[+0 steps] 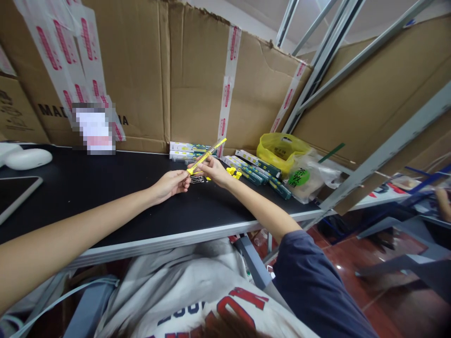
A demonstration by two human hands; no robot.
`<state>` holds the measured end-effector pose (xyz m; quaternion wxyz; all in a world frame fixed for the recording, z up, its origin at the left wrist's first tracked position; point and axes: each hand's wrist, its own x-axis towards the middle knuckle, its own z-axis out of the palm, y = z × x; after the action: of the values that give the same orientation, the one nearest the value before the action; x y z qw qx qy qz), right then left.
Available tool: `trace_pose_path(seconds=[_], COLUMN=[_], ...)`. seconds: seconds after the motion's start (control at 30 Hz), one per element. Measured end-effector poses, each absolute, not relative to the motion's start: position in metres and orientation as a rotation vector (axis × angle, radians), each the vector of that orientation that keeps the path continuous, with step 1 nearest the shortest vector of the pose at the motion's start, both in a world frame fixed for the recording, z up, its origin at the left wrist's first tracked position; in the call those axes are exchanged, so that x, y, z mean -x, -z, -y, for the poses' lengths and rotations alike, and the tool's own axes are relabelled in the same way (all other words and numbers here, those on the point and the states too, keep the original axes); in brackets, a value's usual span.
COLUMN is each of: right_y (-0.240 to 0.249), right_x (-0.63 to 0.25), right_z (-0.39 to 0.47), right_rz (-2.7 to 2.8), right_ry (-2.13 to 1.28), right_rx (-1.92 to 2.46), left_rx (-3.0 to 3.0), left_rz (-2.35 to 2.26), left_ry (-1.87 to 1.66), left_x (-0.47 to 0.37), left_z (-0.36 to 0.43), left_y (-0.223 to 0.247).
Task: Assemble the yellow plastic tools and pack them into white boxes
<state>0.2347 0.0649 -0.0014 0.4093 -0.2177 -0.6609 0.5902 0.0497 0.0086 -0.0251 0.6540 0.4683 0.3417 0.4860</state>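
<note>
A slim yellow pen-like stick (219, 143) with a see-through section slants up to the right above the black table. My right hand (214, 170) is closed around its middle, fingers pinched together. At the lower end, my left hand (172, 184) pinches the same stick between thumb and fingers. Just beneath the hands, small metal clip-like pieces (198, 180) lie on the tabletop. Several small yellow plastic parts (233, 172) rest right of my right hand, partly hidden by its wrist. Behind the hands are slim white and green boxes (183, 154).
More slim green boxes (260, 171) lie to the right, before a yellow plastic bag (278, 152) and a clear bag (305, 176). A tablet-like device (21, 192) and a white rounded object (28, 159) are at left. Cardboard (197, 80) walls the table's back; metal posts (310, 89) stand right.
</note>
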Motion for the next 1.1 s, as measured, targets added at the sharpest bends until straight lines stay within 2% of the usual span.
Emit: trace_pose_path(seconds=[0.27, 0.63, 1.0, 1.1], right_y=[0.003, 0.009, 0.0, -0.016], right_x=[-0.229, -0.224, -0.244, -0.272], right_z=[-0.061, -0.064, -0.075, -0.088], right_rz=[1.625, 1.68, 2.05, 2.224], right_ry=[-1.485, -1.381, -1.311, -1.091], right_rx=[0.643, 0.67, 0.76, 0.897], left_rx=[-0.958, -1.296, -1.122, -1.055], left_rz=[-1.005, -1.033, -0.887, -0.889], left_ry=[-0.977, -0.993, -1.134, -1.171], left_x=[-0.054, -0.056, -0.044, -0.036], left_z=[-0.001, -0.002, -0.015, -0.02], left_y=[0.002, 0.016, 0.016, 0.01])
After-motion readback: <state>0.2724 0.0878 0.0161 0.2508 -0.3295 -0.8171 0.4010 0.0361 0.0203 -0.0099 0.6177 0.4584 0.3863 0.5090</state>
